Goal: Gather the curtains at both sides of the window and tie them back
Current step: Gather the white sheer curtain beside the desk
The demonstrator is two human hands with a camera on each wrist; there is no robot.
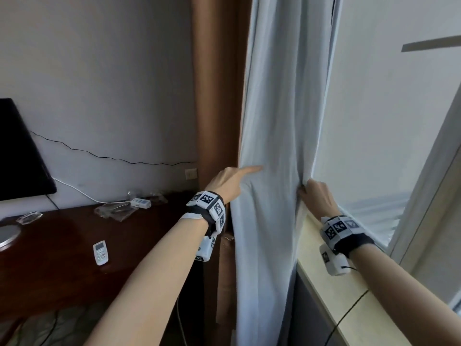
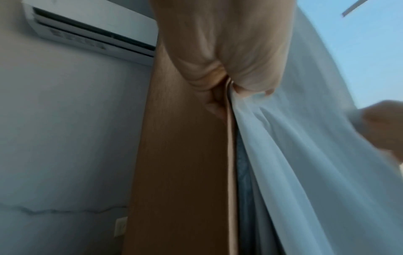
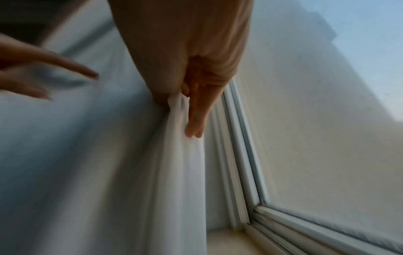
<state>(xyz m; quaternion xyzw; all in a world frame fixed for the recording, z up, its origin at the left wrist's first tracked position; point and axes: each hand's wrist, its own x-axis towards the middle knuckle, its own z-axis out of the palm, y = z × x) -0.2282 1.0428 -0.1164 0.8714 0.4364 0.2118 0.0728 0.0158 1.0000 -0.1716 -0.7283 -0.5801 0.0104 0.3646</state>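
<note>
A pale white curtain (image 1: 274,108) hangs in folds at the left side of the window. My left hand (image 1: 232,179) holds its left edge beside the wooden panel, one digit stretched across the front of the cloth. In the left wrist view another digit of the left hand (image 2: 229,60) lies behind the curtain (image 2: 305,155) edge. My right hand (image 1: 315,193) grips the bunched right edge just above the sill. The right wrist view shows the right hand (image 3: 191,77) with its fingers curled round a fold of the curtain (image 3: 87,155).
A tall brown wooden panel (image 1: 217,96) stands just left of the curtain. A dark desk (image 1: 62,258) below it carries a remote (image 1: 100,252), a power strip (image 1: 141,202) and a black screen (image 1: 17,151). The windowsill (image 1: 331,295) runs along the right. An air conditioner (image 2: 91,29) hangs high up.
</note>
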